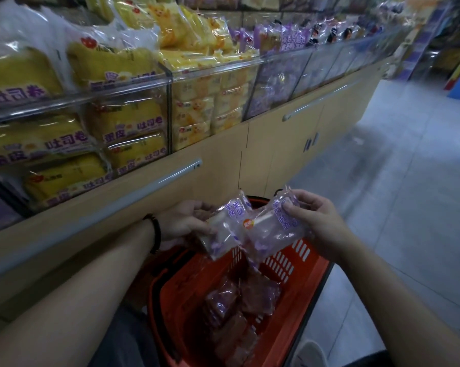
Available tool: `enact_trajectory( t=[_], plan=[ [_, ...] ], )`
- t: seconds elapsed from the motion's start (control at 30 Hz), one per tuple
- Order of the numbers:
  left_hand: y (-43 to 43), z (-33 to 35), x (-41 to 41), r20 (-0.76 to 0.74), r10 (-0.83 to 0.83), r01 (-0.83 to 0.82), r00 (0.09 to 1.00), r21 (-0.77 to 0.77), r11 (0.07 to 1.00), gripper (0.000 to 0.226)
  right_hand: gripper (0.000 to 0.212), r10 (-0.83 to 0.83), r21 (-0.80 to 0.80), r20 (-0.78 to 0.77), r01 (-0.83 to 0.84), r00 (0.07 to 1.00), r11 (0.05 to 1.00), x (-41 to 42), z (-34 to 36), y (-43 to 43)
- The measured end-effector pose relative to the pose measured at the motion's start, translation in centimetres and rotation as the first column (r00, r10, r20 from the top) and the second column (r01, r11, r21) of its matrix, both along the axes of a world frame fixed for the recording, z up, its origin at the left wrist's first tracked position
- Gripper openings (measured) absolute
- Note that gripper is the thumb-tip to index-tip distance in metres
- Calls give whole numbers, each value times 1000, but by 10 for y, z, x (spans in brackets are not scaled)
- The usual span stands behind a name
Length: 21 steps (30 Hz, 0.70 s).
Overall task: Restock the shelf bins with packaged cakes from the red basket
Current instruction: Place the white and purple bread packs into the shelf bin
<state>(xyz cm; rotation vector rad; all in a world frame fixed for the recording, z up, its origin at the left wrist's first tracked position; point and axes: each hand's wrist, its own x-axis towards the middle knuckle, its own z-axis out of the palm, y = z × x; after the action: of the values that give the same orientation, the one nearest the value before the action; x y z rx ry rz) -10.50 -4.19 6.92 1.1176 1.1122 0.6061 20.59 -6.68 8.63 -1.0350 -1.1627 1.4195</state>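
Above the red basket [181,308], left hand [182,223] fingers grip one cake packet [223,231], right hand [319,221] fingers pinch a second packet [274,229].

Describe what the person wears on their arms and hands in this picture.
No sleeves or gloves show on either arm. The left hand has a thin dark bracelet round its wrist. The right hand has nothing on its wrist.
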Motion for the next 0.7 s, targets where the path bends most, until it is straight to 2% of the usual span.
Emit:
enact_trajectory(
  t=[0.1,0.23,0.33,0.47,0.57,0.7],
  plan=[
    [-7,13,0,40,30,-33,999,81,996,57,35,-23,9,54,22,998,1000,-6,1,-1],
    [-32,52,-3,-10,60,-56,998,250,967,40,30,-42,84,63,37,997,996,-26,18,-15],
    [-63,83,-16,-5,146,-135,989,336,932,44,16,-55,151,30,50,998,987,-47,42,-36],
    [-112,135,-41,-93,269,-193,959,481,855,42,25,12,129,-103,2,995,992,-78,78,-65],
    [-150,175,-70,-112,305,-181,946,599,780,33,36,75,123,-75,-65,994,990,-99,113,-84],
    [-193,219,-116,-141,472,-240,870,715,656,33,14,116,243,-42,-103,992,965,-131,169,-107]
  ],
)
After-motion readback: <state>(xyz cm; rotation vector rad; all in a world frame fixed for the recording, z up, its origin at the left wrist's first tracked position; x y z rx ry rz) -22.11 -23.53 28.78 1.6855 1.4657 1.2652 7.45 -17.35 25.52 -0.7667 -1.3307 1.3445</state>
